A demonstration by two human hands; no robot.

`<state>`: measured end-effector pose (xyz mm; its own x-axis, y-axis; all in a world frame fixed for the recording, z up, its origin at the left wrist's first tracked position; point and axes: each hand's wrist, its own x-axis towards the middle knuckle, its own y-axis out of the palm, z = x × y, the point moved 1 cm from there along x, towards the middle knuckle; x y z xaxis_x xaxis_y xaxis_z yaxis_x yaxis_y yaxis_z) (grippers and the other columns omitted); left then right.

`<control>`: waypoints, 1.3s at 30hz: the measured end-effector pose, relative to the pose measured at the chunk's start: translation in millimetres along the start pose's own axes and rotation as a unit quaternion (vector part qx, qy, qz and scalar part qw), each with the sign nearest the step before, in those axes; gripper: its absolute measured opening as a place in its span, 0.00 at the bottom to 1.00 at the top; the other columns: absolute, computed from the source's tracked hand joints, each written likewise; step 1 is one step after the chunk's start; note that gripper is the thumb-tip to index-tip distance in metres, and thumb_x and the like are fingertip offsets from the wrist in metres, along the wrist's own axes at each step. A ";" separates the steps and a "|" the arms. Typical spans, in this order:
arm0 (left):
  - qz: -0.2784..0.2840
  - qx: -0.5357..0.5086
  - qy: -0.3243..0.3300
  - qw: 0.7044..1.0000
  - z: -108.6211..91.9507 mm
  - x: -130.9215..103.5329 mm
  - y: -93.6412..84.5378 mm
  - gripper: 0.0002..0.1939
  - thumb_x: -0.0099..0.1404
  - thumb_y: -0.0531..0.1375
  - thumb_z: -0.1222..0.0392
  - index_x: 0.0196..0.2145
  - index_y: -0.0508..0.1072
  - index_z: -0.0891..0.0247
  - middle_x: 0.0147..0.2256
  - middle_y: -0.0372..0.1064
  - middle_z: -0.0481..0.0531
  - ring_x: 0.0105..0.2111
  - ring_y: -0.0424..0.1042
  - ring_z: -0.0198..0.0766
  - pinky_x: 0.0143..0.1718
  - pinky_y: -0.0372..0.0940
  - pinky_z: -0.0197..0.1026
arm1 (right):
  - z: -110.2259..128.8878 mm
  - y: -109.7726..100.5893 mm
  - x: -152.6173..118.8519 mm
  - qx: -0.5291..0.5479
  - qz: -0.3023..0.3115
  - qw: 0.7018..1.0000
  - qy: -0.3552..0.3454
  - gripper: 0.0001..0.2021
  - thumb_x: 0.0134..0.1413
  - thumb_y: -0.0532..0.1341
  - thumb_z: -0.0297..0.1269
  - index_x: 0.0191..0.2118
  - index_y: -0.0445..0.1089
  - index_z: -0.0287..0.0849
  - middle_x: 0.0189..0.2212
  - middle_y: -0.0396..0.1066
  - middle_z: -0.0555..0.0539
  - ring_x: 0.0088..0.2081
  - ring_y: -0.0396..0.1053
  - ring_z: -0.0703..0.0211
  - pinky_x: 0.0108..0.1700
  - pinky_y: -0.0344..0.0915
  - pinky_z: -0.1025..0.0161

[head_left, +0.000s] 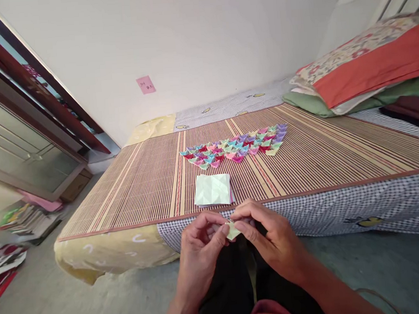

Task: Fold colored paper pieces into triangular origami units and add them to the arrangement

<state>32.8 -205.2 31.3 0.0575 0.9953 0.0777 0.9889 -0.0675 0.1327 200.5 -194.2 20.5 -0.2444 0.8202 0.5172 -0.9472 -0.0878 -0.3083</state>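
Note:
A small pale yellow-green folded paper (232, 231) is pinched between my two hands, in front of the bed's near edge. My left hand (203, 246) grips its left side with thumb and fingers. On its right side, my right hand (267, 232) holds it the same way. Just beyond my hands lies a stack of creased paper sheets (212, 189), pale green on top. Farther back, rows of small folded paper pieces (234, 148) in pink, red, blue, purple, green and yellow lie on the striped mat. My fingers partly cover the held paper.
The striped mat (143, 181) covers the bed. Pillows and folded bedding (375, 64) are piled at the right. A pink note (146, 85) is on the wall. Magazines (25, 220) are stacked on the left, near a glass-fronted cabinet door (18, 141).

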 end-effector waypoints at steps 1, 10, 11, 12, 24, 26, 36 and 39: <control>-0.001 0.007 0.002 1.000 0.3 -0.3 0.8 0.06 0.64 0.69 0.57 0.34 0.80 0.62 0.31 0.75 0.50 0.29 0.72 0.34 0.31 0.68 0.33 | 0.6 -0.5 0.6 0.001 -0.006 1.000 -0.012 0.05 0.69 0.59 0.31 0.43 0.72 0.45 0.37 0.73 0.49 0.36 0.71 0.60 0.39 0.68 0.64; 0.024 0.022 -0.005 0.999 1.3 -3.8 4.5 0.08 0.66 0.68 0.57 0.32 0.78 0.63 0.32 0.73 0.51 0.30 0.72 0.35 0.30 0.67 0.34 | 2.1 0.0 0.7 0.021 -0.013 0.999 -0.035 0.08 0.69 0.58 0.28 0.38 0.71 0.46 0.33 0.71 0.50 0.35 0.71 0.59 0.39 0.68 0.63; 0.027 0.013 -0.011 0.999 1.6 -3.7 4.4 0.08 0.66 0.68 0.56 0.32 0.78 0.63 0.31 0.73 0.51 0.28 0.72 0.35 0.28 0.67 0.34 | 2.2 -0.1 0.9 0.021 -0.016 0.999 -0.035 0.08 0.69 0.58 0.28 0.37 0.70 0.46 0.32 0.71 0.50 0.34 0.71 0.59 0.39 0.68 0.63; 0.027 0.004 -0.015 1.000 2.1 -3.5 4.3 0.08 0.66 0.68 0.56 0.32 0.78 0.63 0.31 0.73 0.51 0.28 0.73 0.35 0.27 0.67 0.34 | 2.3 -0.3 1.1 0.020 -0.021 0.999 -0.037 0.08 0.69 0.58 0.28 0.37 0.70 0.46 0.32 0.71 0.50 0.34 0.71 0.59 0.38 0.68 0.63; -0.077 0.024 0.050 0.995 6.9 -6.4 10.4 0.03 0.64 0.68 0.64 0.32 0.77 0.62 0.42 0.75 0.53 0.34 0.77 0.36 0.35 0.71 0.35 | 4.0 -1.7 -1.1 0.013 -0.055 0.998 -0.023 0.05 0.66 0.58 0.29 0.38 0.67 0.46 0.36 0.70 0.48 0.37 0.70 0.57 0.40 0.68 0.61; -0.078 0.089 0.092 0.989 8.7 -7.5 10.3 0.03 0.65 0.66 0.67 0.33 0.78 0.61 0.43 0.75 0.54 0.40 0.77 0.39 0.40 0.71 0.37 | 6.4 0.1 -0.2 -0.013 -0.066 0.998 -0.006 0.04 0.64 0.59 0.29 0.38 0.67 0.46 0.35 0.70 0.48 0.36 0.69 0.56 0.39 0.68 0.60; -0.061 0.292 0.253 0.920 11.8 -10.0 11.4 0.09 0.67 0.61 0.72 0.37 0.77 0.58 0.43 0.75 0.54 0.42 0.78 0.40 0.42 0.72 0.39 | 8.6 1.6 5.3 -0.094 -0.075 0.992 0.041 0.06 0.60 0.56 0.26 0.34 0.66 0.44 0.28 0.68 0.50 0.29 0.67 0.59 0.32 0.64 0.63; -0.057 0.314 0.295 0.901 10.9 -10.2 14.7 0.13 0.65 0.61 0.75 0.37 0.77 0.58 0.41 0.76 0.52 0.41 0.78 0.39 0.44 0.71 0.37 | 4.8 3.3 3.9 -0.116 -0.068 0.990 0.044 0.07 0.62 0.57 0.27 0.33 0.65 0.44 0.28 0.67 0.50 0.29 0.67 0.59 0.32 0.63 0.62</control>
<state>48.3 -215.7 21.6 0.0508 0.7714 0.6343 0.8771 0.2692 -0.3977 195.3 -194.0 25.3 -0.0890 0.8620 0.4990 -0.8944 0.1513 -0.4208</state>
